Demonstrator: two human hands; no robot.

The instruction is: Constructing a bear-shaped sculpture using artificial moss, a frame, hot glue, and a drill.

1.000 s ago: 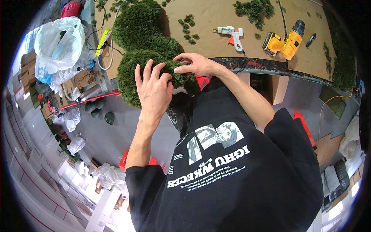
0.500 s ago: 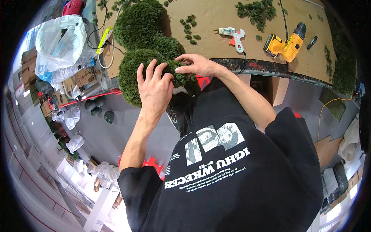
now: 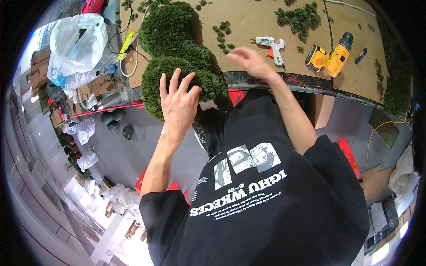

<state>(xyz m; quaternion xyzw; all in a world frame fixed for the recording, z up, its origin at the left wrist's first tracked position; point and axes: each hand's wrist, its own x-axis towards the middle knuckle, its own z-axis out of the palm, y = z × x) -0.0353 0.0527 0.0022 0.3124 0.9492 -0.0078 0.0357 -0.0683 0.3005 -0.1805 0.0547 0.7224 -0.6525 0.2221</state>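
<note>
A bushy piece of artificial greenery, made of rounded dark green clumps, lies along the table's near edge and overhangs it toward me. My left hand rests on its nearest clump with fingers spread over the leaves. Apart from the greenery, my right hand hovers above the table's front edge, blurred by motion, so its fingers cannot be read clearly. Small loose green sprigs lie just beyond it. A white glue gun with an orange trigger lies to the right of that hand.
On the brown tabletop are a yellow and black cordless drill, a small dark tool and a heap of green sprigs. At left, a yellow-green power strip lies by cables and a clear plastic bag.
My right hand has left the greenery and moved right and outward over the table. My left hand stays on the clump. The view has shifted slightly.
</note>
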